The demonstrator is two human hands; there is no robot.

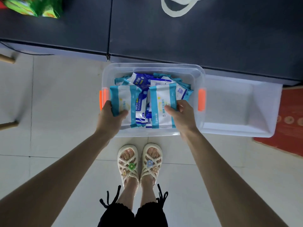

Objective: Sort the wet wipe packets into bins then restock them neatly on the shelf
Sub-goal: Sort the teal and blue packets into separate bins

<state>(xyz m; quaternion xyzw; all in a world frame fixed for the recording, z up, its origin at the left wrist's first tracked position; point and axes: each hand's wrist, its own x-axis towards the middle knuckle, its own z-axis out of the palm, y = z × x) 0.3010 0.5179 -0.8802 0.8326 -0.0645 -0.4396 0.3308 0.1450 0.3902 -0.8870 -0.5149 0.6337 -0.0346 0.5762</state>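
A clear plastic bin with orange handles sits on the floor, holding several wet wipe packets, some teal-and-white, some dark blue-and-white. My left hand grips a teal-and-white packet by its lower left edge, above the bin's left side. My right hand grips another teal-and-white packet by its right edge, over the bin's right half. Both packets are held upright and face me.
The bin's clear lid lies on the floor to its right. A dark shelf surface runs along the top, with green packages at far left and a white bag handle. A red mat lies at right. My sandalled feet stand just before the bin.
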